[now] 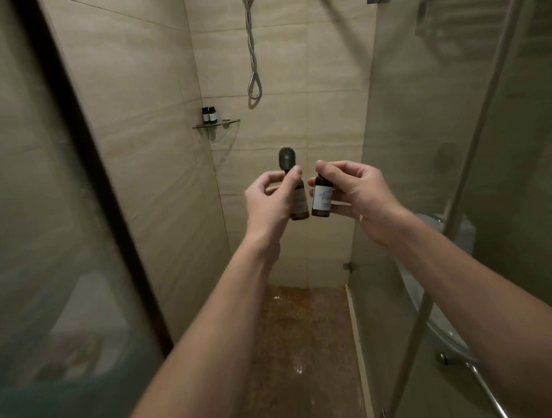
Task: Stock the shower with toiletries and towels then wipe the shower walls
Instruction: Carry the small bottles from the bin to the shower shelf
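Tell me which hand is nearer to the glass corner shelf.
Left. The left hand, gripping a small bottle, is below the corner shelf, just to its right. The right hand, holding a second bottle, is farther to the right.

corner glass shelf (224, 123) | two small dark bottles (209, 114) standing at its left

Looks forward and down from head height, wide-angle, through the shower opening; sits close above the outstretched forearms (213, 334), farther from the tiled back wall (285, 54) and the brown floor (298, 336).
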Motion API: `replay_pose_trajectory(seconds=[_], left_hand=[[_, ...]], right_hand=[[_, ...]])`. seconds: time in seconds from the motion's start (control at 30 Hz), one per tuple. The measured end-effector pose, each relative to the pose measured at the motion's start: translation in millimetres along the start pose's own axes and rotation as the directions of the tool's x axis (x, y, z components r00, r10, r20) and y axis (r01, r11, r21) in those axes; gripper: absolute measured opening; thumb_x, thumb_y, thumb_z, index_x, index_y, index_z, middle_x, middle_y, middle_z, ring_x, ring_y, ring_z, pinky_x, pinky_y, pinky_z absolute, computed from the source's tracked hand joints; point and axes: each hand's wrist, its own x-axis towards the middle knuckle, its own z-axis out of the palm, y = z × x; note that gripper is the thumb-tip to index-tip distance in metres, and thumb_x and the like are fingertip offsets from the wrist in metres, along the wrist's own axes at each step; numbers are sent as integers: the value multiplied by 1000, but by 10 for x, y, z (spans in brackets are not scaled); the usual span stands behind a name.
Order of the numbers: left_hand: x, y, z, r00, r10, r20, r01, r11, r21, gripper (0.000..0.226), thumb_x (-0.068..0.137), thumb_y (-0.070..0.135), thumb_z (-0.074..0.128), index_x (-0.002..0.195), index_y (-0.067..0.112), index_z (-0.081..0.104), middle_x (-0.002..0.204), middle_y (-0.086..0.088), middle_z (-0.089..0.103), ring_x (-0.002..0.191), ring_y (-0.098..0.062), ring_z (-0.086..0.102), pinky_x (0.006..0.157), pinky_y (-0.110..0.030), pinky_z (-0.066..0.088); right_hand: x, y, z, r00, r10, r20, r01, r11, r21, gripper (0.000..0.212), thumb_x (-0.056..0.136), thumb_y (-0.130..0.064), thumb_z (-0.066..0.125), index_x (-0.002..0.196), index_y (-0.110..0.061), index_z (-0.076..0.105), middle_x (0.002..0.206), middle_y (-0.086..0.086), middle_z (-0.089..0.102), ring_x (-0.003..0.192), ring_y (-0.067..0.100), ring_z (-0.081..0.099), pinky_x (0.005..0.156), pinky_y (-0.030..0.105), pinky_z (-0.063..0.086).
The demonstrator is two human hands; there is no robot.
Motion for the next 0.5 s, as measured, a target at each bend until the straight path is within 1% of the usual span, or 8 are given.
replay_pose_trajectory(seconds=[0.07, 0.1, 0.23, 0.3, 0.37, 0.5], left_hand=[[187, -181, 120, 999, -23, -35, 21, 998, -66, 24, 90, 38, 72, 93, 15, 70, 76, 8, 73, 74, -7, 68, 61, -29, 58], [298, -255, 167, 998, -35, -50, 30, 996, -84, 23, 90, 37, 73, 94, 14, 70, 74, 8, 73, 73, -7, 68, 59, -28, 58], [867, -447, 259, 989, -85, -119, 72, 992, -106, 21, 89, 33, 75, 94, 14, 71, 77, 8, 72, 75, -10, 67, 53, -25, 54], [1188, -500, 268, 985, -89, -148, 74, 992, -103, 23, 87, 36, 76, 95, 14, 71, 82, 6, 72, 80, -13, 67, 55, -24, 54], [1479, -532, 287, 984, -70, -166, 58, 995, -78, 26, 87, 37, 76, 98, 14, 71, 85, 5, 71, 80, -12, 66, 57, -24, 55], [1942, -514, 294, 983, -34, -181, 36, 999, 9, 29, 86, 38, 77, 101, 15, 70, 88, 3, 70, 79, -11, 65, 74, -31, 57]], right_hand=[[335, 66, -23, 1000, 6, 18, -5, 1000, -10, 30, 86, -32, 76, 107, -10, 71, 99, 10, 78, 93, 23, 74, 77, 39, 61], [505, 92, -38, 999, 2, 33, -2, 1000, -20, 31, 87, -31, 76, 107, -9, 71, 100, 10, 78, 93, 24, 74, 76, 39, 61], [1190, 196, -140, 994, -24, 109, 31, 997, -65, 33, 88, -32, 75, 110, -7, 70, 99, 9, 78, 97, 26, 74, 78, 39, 61], [1531, 239, -193, 990, -29, 139, 40, 996, -77, 31, 88, -32, 75, 109, -9, 71, 98, 9, 78, 99, 27, 74, 83, 42, 61], [1834, 265, -239, 985, -35, 168, 49, 996, -76, 28, 88, -32, 75, 107, -12, 72, 98, 9, 78, 98, 26, 74, 84, 42, 61], [2317, 315, -312, 979, -38, 198, 50, 997, -57, 32, 87, -36, 75, 109, -13, 71, 99, 7, 78, 92, 21, 76, 74, 32, 58]])
